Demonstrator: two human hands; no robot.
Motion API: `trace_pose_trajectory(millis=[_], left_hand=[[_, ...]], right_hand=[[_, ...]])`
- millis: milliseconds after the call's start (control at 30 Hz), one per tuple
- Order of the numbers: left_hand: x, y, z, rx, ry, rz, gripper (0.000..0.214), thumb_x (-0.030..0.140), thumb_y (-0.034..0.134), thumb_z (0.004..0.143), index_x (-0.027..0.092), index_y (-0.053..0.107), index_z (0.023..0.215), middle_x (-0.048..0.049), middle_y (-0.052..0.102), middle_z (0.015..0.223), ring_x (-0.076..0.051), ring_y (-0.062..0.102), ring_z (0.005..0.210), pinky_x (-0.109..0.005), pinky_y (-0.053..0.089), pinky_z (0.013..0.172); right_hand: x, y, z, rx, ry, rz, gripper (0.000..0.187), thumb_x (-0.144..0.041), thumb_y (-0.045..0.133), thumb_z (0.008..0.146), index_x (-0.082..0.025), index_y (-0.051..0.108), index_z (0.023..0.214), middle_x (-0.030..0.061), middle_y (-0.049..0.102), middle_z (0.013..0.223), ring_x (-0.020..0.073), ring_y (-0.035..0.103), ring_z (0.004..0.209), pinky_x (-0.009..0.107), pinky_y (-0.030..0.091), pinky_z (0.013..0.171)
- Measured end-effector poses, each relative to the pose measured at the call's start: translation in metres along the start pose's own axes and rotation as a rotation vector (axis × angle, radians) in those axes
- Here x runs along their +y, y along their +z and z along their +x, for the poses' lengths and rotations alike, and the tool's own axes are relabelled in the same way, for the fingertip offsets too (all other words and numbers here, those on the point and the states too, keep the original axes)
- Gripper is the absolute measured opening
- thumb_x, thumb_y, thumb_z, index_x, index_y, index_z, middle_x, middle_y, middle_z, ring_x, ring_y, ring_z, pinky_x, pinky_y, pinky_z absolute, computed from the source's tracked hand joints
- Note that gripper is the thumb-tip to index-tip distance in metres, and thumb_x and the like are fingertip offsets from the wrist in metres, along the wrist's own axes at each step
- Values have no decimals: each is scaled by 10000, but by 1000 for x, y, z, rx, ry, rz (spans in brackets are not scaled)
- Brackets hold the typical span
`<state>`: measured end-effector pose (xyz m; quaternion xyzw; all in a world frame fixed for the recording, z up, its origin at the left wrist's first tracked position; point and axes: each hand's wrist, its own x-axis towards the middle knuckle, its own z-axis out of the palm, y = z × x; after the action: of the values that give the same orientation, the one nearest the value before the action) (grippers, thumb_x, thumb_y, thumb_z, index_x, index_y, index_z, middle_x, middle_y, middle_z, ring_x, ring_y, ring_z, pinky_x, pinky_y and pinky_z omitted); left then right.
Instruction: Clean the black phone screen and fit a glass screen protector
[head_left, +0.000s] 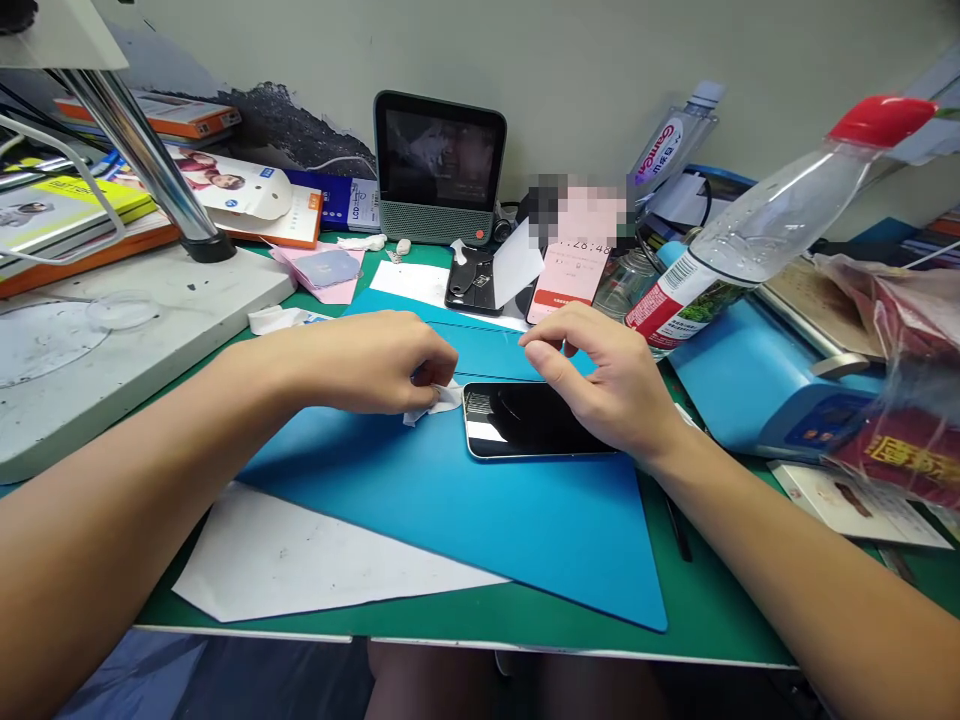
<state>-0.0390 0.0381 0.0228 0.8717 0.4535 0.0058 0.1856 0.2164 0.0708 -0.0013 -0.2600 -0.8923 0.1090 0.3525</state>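
Note:
My left hand (390,362) is closed on a crumpled white tissue (442,402), just above the blue mat (465,510). A smartphone (510,425) with a dark, glossy screen lies flat on the mat, right of the tissue. Over the phone's right part is my right hand (600,380), hiding that end. Its thumb and index fingertips come together in a pinch; whatever may be between them is too small to make out. Whether this hand touches the phone cannot be told.
Behind the mat stand a smart display (440,165), a black phone part (472,280) and a lit phone (570,265). A red-capped bottle (750,220) leans at right beside a blue device (765,390). A lamp base (150,330) stands left; white paper (315,560) lies under the mat.

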Motion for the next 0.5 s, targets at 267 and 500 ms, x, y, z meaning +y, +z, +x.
trace_pose_trajectory(millis=[267, 500], left_hand=[[6, 21, 14, 355, 253, -7, 129, 226, 611, 929, 202, 735, 900, -17, 724, 879, -177, 646, 778, -285, 429, 685], [30, 27, 11, 214, 439, -3, 218, 210, 572, 979, 207, 788, 1006, -39, 735, 1006, -204, 674, 936, -319, 496, 816]], right_hand=[[-1, 1, 0, -78, -33, -48, 118, -204, 568, 988, -193, 680, 950, 42, 707, 898, 185, 646, 828, 331, 488, 779], [0, 3, -1, -27, -36, -24, 121, -220, 580, 986, -177, 690, 961, 47, 713, 908, 183, 649, 840, 327, 496, 789]])
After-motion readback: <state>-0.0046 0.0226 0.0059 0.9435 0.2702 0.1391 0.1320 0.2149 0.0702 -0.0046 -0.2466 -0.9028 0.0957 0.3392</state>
